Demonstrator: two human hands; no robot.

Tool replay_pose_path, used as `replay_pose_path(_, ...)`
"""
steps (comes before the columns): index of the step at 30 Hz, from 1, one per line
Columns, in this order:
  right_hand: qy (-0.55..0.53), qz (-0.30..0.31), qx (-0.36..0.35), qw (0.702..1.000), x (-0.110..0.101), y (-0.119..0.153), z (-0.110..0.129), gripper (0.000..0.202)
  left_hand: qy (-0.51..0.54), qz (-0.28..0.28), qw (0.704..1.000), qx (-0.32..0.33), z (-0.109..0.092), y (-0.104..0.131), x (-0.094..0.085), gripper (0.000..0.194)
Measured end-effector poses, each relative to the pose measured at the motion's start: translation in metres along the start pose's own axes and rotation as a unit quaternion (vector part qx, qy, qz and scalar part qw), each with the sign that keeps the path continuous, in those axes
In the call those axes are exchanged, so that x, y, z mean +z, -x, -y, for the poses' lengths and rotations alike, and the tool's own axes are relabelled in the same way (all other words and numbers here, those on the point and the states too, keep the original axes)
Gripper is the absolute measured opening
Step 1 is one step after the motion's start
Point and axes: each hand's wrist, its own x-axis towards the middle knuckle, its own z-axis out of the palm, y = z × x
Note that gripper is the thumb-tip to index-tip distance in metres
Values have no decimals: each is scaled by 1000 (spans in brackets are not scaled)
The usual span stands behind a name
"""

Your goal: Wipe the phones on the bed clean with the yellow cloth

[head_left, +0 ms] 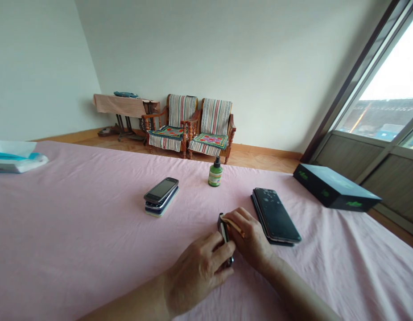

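My left hand (200,266) is closed around a small dark mobile phone (223,228), which stands on its edge just above or on the pink sheet (82,236). My right hand (252,236) pinches a folded yellowish cloth (236,226) against the far side of the same phone. Fingers cover much of the phone, so its face is hidden. Left of the hands lies a stack of small phones (162,191), a grey touchscreen one on top. Close by my right hand is a pile of larger black smartphones (277,215), its upper screen marked with pale smudges.
A green bottle (215,175) with a black top stands beyond my hands. At the right edge sits a black box (335,187) with green lettering. A tissue pack (17,162) lies far left. Two wooden chairs (209,125) and a cloth-covered table (121,106) are by the wall.
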Motion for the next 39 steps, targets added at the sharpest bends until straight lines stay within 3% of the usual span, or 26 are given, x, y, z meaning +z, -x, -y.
replay_pose_path(32, -13, -12, 28, 999, 3, -5, 0, 25, -7, 5, 1000, 2, 2, 1, 1, 50)
replay_pose_path(39, -35, -1, 45, 998, -2, 2, 5, 19, 46, -38, 998, -28, 4, 3, 4, 64)
